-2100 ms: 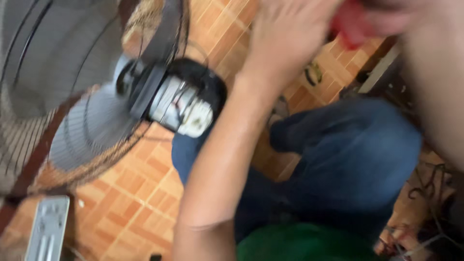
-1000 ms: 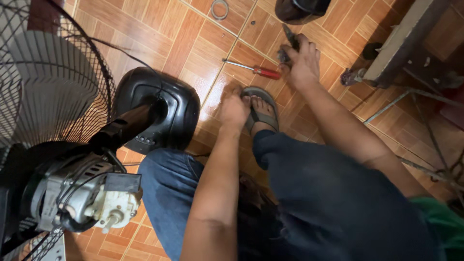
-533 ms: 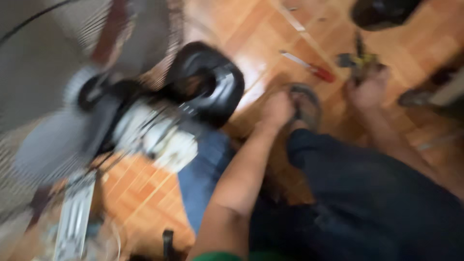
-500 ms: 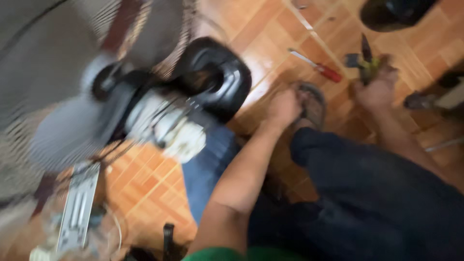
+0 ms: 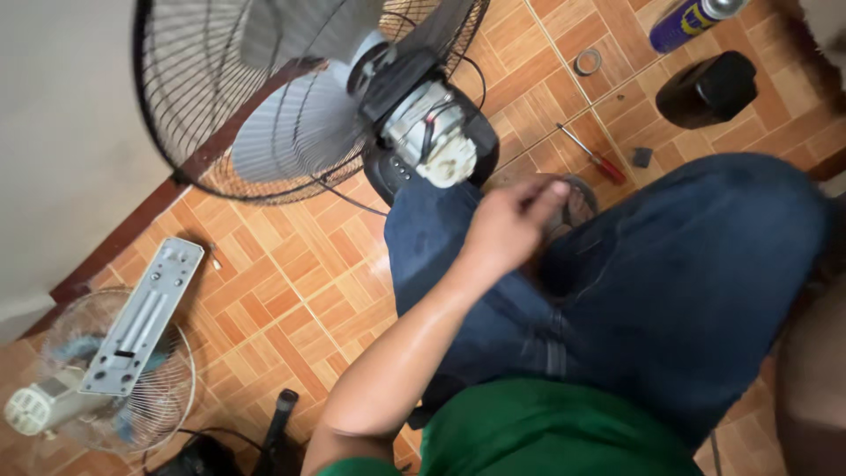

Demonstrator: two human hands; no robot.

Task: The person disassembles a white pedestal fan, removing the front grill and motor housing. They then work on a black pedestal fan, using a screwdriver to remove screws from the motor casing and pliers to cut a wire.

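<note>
The left hand [image 5: 507, 231] hovers over the knee with its fingers curled loosely, holding nothing I can see. Just beside it, the big black fan [image 5: 326, 97] lies on the floor [image 5: 291, 282]. Its back cover is off, so the grey motor [image 5: 429, 137] shows behind the wire cage.

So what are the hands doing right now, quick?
Left hand: fingers curled above the jeans; whether it holds anything cannot be told.
Right hand: not in view.
</note>
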